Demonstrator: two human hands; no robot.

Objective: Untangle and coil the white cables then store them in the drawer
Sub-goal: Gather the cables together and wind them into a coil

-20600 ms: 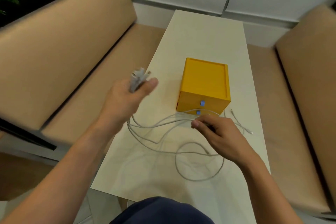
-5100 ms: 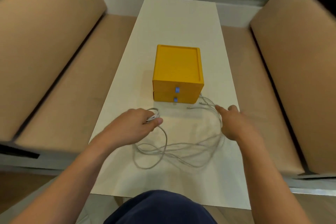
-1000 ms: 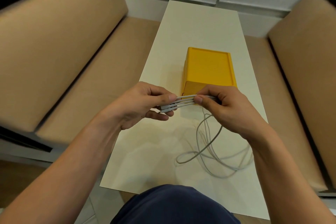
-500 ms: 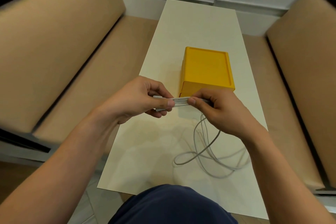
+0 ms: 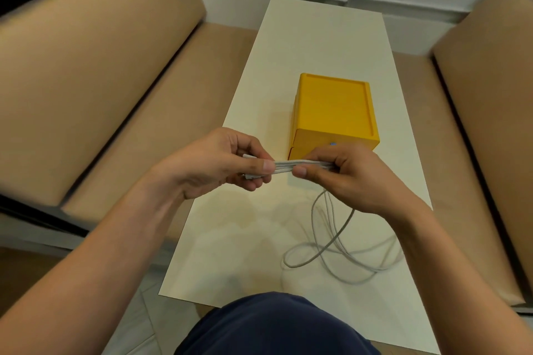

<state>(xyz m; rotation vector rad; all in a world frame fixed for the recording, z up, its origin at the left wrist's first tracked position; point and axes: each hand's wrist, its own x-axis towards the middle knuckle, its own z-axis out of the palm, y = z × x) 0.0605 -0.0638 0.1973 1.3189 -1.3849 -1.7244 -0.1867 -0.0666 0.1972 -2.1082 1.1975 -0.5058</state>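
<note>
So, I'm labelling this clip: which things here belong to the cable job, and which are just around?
Part of the job:
white cables, pinched between left hand and right hand, slack looped on the table
yellow drawer box

Just around:
table
left bench
right bench

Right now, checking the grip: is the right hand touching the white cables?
Touching. The head view shows the right hand pinching the bundled white cables between thumb and fingers.
</note>
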